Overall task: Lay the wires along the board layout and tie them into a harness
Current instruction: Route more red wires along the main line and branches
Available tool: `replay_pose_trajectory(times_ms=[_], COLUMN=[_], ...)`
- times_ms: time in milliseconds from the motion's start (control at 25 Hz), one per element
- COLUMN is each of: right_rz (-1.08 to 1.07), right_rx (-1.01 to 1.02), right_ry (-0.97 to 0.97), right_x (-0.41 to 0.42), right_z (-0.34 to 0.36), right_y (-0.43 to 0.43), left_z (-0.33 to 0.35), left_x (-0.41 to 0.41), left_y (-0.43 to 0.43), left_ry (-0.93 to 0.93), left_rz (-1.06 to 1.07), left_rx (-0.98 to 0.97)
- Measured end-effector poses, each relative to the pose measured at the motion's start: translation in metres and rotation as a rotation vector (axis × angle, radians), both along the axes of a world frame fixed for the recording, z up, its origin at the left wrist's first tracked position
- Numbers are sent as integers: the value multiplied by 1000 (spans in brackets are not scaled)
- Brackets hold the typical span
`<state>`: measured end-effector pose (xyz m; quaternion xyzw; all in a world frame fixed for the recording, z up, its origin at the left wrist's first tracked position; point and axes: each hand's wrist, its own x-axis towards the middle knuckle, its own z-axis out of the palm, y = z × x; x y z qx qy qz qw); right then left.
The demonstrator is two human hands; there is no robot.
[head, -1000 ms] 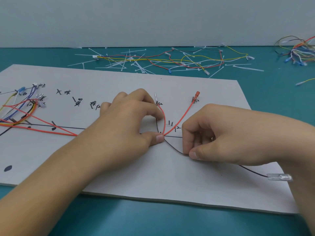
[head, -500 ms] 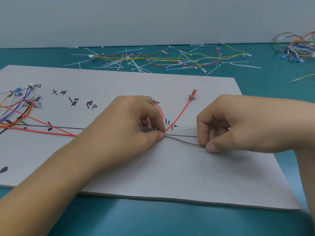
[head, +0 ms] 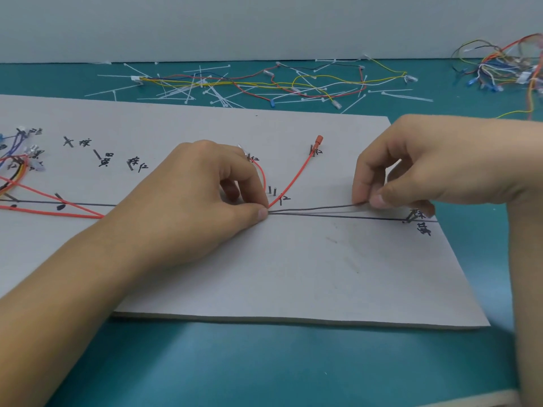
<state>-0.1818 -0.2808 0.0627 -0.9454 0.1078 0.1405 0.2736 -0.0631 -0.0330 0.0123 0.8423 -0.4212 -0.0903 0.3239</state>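
At the junction mid-board, the left hand (head: 205, 201) pinches the red wires (head: 294, 177) and the dark wire (head: 317, 207) together; the right hand (head: 426, 171) pinches that dark wire further right, holding it taut just above the drawn line (head: 388, 218) on the board (head: 293, 274). Nothing is tied here yet, so if the left pinch loosens, the red branches may spring off their marks; too hard a pull could drag it out; cable ties (head: 188, 92) lie well apart on the surface (head: 264, 362)
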Motion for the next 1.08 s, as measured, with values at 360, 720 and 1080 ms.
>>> replay_pose_trajectory(times_ms=[360,720,1080], right_rz=[-18,-27,-1], right_rx=[80,129,120], right_ry=[19,44,43], right_x=[2,3,3], right_z=[-2,-5,-6], right_y=[0,1,-1], left_z=[0,-3,-5], left_x=[0,2,2], left_y=[0,0,0], left_ry=[14,18,21], left_rz=[6,0,7], left_rx=[3,1,4])
